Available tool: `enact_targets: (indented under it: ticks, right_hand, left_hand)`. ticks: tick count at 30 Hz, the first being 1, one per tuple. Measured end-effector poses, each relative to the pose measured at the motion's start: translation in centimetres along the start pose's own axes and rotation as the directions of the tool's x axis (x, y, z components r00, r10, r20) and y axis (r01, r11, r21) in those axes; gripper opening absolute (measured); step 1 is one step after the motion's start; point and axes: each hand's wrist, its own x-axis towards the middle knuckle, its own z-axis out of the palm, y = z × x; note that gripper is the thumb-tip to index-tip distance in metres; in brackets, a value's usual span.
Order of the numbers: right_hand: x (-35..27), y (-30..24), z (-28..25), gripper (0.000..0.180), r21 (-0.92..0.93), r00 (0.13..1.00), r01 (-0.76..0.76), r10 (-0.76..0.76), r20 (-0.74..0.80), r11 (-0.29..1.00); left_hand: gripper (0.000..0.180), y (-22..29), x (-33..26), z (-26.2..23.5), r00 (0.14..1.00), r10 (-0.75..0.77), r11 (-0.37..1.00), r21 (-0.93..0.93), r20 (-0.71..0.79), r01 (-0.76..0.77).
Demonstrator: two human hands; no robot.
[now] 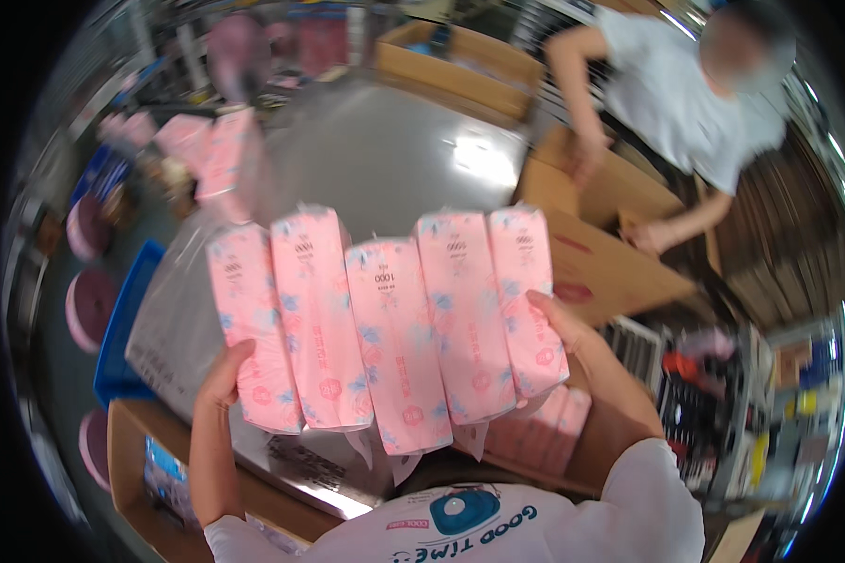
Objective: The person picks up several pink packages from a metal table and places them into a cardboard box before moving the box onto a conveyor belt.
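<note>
Left hand (pixel 223 375) and right hand (pixel 565 327) clamped on ends of row of five pink packs (pixel 399 347), near side of desk (pixel 366 141). Near-left carton (pixel 127 469): blue-white packages (pixel 165 472). Near-right carton (pixel 533 476): more pink packs (pixel 546 433). Far carton (pixel 451 83): blue item (pixel 437 39).

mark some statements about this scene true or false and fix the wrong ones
1. The left hand and right hand hold a row of pink packs between them. True.
2. The row has three packs. False: it has five.
3. The blue bin stands to the right of the packs. False: it stands to their left.
4. The co-worker has their hands at a cardboard box. True.
5. The co-worker's top is black. False: it is white.
</note>
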Motion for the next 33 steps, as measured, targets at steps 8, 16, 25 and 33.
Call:
enact_targets:
  ticks: [8, 16, 25, 33]
  right_hand:
    - [-26.1, 14.3, -16.3, 0.057, 0.261, 0.933, 0.22, -0.125, -0.337, 0.94]
    - [-23.7, 36.9, -16.9, 0.045, 0.521, 0.809, -0.014, 0.316, -0.496, 0.854]
    - [-22.3, 22.9, -12.6, 0.095, -0.753, 0.619, -0.35, -0.466, -0.632, 0.557]
    - [-8.6, 24.8, -19.2, 0.103, -0.587, 0.734, -0.389, -0.147, -0.664, 0.71]
  left_hand:
    - [0.06, -7.6, 1.2, 19.6, 0.774, -0.226, 0.955, 0.29, 0.592, 0.056]
    - [0.064, -25.4, 4.0, 27.0, 0.77, -0.386, 0.847, 0.527, 0.508, 0.077]
    - [0.083, -15.7, -0.2, 35.0, 0.623, 0.246, 0.105, 0.619, 0.742, -0.778]
    - [0.077, -20.0, 4.7, 40.3, 0.576, 0.036, -0.351, 0.55, 0.816, -0.757]
